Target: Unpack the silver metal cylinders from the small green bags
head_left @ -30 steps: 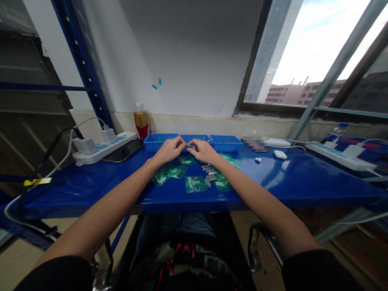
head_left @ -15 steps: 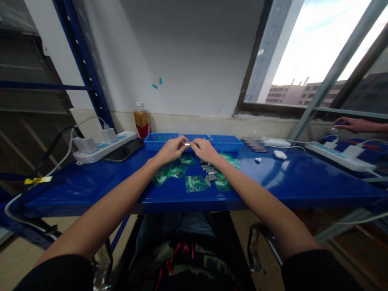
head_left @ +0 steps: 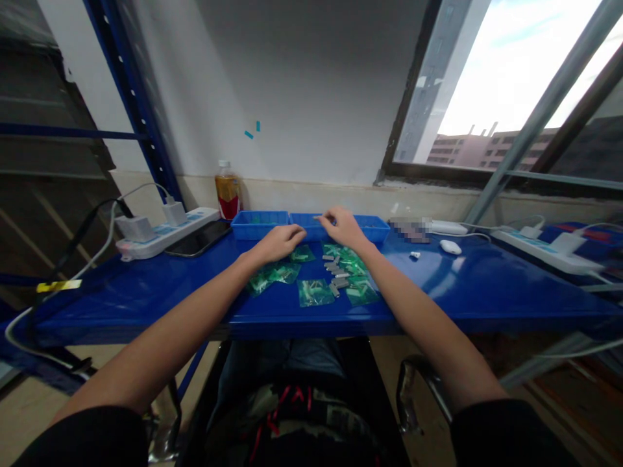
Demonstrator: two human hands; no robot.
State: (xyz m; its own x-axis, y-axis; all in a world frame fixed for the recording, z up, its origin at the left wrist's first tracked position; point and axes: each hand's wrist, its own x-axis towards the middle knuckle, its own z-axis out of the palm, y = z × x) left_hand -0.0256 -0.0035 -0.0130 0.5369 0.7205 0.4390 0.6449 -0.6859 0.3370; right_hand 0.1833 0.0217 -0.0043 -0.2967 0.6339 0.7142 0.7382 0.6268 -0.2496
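Note:
My left hand hovers in front of the left blue bin, fingers curled and pressed together. Whatever it may hold is hidden. Over the middle blue bin is my right hand, its thumb and fingers drawn into a pinch. A tiny item may be at those fingertips, too small to name. Below the hands lie green-tinted plastic bags with small parts inside. Several small grey metal pieces lie loose between the bags. A third blue bin is partly behind my right hand.
A drink bottle stands behind the left bin. A phone and a white power strip lie at left. On the right are a white earbud case, a small white piece and another power strip.
My hands have come apart. The right moved up and right over the bins; the left stayed nearly in place. The small bright piece between them no longer shows. Another person's hand at right left view.

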